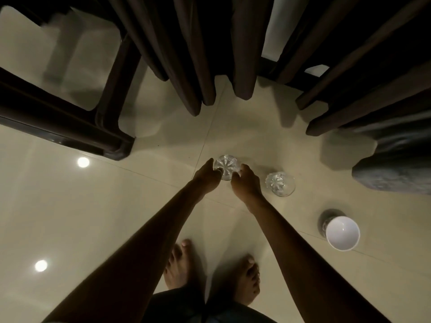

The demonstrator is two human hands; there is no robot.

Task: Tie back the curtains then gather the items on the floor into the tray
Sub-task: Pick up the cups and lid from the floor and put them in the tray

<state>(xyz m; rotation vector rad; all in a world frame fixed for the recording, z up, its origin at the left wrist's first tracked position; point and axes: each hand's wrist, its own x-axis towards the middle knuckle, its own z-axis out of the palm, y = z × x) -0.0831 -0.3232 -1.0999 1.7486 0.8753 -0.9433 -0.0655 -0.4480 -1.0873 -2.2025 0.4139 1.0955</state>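
Bare feet point(182, 264) stood on glossy cream floor tiles point(116, 206). Left hand point(207, 178) and right hand point(245, 183) both gripped one cut-glass tumbler point(226, 166) near dark curtains point(186, 54); second tumbler point(279, 184), white bowl point(342, 233) rightward on floor.

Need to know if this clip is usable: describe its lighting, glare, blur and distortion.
Head view: dim, warm light; two round lamp reflections glare on the glossy floor; the wide-angle lens splays the curtains and dark furniture frame outward; top-left corner is blurred; the glass gripped by left hand and right hand and the white bowl read fairly sharp.
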